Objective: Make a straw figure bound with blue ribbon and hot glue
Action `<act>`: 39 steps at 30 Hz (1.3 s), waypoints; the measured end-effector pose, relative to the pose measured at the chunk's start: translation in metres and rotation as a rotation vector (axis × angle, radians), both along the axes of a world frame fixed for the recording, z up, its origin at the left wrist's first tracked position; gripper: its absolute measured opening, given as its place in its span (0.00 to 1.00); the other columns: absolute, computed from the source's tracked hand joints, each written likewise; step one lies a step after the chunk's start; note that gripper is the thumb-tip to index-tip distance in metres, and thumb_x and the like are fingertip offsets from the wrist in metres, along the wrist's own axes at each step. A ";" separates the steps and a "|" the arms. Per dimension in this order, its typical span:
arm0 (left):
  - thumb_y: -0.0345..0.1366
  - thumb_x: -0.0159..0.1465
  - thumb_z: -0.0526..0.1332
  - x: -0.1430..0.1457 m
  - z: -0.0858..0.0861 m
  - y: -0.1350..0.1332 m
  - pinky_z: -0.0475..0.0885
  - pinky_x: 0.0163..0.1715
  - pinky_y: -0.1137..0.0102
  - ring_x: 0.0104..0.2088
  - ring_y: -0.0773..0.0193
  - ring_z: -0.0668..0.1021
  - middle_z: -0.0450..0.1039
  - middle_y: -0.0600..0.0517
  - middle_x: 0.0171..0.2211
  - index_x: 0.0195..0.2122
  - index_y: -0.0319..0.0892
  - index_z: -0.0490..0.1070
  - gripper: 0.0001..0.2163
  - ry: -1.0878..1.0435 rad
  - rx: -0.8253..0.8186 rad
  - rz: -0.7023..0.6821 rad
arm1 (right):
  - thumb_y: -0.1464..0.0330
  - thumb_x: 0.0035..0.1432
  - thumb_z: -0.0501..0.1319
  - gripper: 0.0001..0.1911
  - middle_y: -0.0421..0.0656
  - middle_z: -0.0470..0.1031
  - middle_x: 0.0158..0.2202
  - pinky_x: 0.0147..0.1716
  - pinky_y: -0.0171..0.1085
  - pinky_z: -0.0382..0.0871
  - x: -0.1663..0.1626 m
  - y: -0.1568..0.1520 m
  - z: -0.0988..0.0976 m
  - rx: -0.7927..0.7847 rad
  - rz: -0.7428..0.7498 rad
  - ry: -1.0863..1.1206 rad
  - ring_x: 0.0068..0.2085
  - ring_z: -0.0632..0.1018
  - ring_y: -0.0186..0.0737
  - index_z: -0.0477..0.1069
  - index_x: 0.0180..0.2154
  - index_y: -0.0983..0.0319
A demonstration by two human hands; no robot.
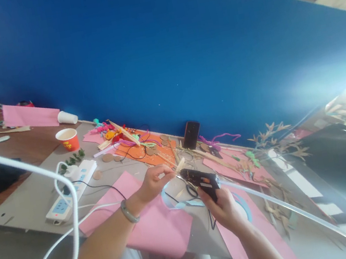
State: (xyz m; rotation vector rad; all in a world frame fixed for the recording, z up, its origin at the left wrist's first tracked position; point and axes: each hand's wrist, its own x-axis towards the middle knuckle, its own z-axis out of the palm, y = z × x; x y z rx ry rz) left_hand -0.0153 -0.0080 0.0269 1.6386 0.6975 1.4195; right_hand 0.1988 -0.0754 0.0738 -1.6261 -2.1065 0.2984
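My right hand (222, 208) is wrapped around the handle of a black hot glue gun (198, 177). A long translucent glue stick (283, 204) runs out of the gun's back end toward the lower right. Just at the nozzle, my left hand (155, 181) is closed in a pinch, thumb against forefinger. A small pale, husk-like piece (181, 164) shows beside those fingertips; whether they grip it I cannot tell. Below the gun are black-handled scissors (191, 190), partly hidden, and a light blue paper strip (189, 204). Pink paper (164, 233) lies under my left wrist.
A white power strip (70, 192) with cables stands left, a white cord (76, 218) looping in front. Behind are a paper cup (68, 140), colourful scraps (111, 131) and a leaning phone (191, 135). Dried twigs (270, 137) lie right; a blue partition (161, 60) closes the back.
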 end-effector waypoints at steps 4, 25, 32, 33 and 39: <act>0.38 0.61 0.61 0.000 0.000 -0.001 0.68 0.32 0.71 0.28 0.66 0.74 0.73 0.50 0.25 0.28 0.39 0.73 0.09 -0.001 0.002 0.000 | 0.56 0.61 0.51 0.21 0.36 0.57 0.13 0.15 0.31 0.53 -0.001 0.000 0.001 -0.021 0.018 0.008 0.17 0.60 0.32 0.60 0.20 0.60; 0.41 0.61 0.61 0.000 -0.001 0.001 0.68 0.32 0.71 0.28 0.65 0.74 0.75 0.50 0.26 0.27 0.39 0.74 0.10 0.010 -0.001 0.008 | 0.53 0.61 0.50 0.23 0.37 0.59 0.14 0.15 0.32 0.54 -0.001 -0.002 0.003 -0.034 -0.001 0.008 0.17 0.61 0.32 0.62 0.21 0.61; 0.40 0.61 0.62 0.000 -0.001 0.000 0.68 0.33 0.71 0.29 0.65 0.75 0.75 0.49 0.26 0.28 0.39 0.74 0.10 -0.001 -0.001 0.005 | 0.49 0.60 0.49 0.26 0.39 0.61 0.15 0.16 0.32 0.57 -0.001 -0.001 0.001 -0.024 -0.016 0.016 0.18 0.63 0.34 0.65 0.23 0.62; 0.40 0.61 0.62 0.000 -0.001 0.000 0.69 0.33 0.71 0.29 0.65 0.75 0.75 0.49 0.26 0.28 0.39 0.74 0.10 0.001 -0.002 0.009 | 0.49 0.59 0.49 0.25 0.40 0.63 0.16 0.17 0.32 0.57 -0.001 -0.001 0.001 -0.019 -0.011 0.020 0.19 0.64 0.34 0.66 0.24 0.62; 0.40 0.61 0.61 0.000 -0.004 0.002 0.69 0.33 0.70 0.30 0.64 0.76 0.76 0.48 0.27 0.28 0.39 0.74 0.10 0.008 0.009 0.012 | 0.52 0.60 0.51 0.25 0.38 0.59 0.13 0.17 0.32 0.55 0.000 0.000 -0.002 0.027 -0.018 0.038 0.17 0.61 0.32 0.61 0.18 0.60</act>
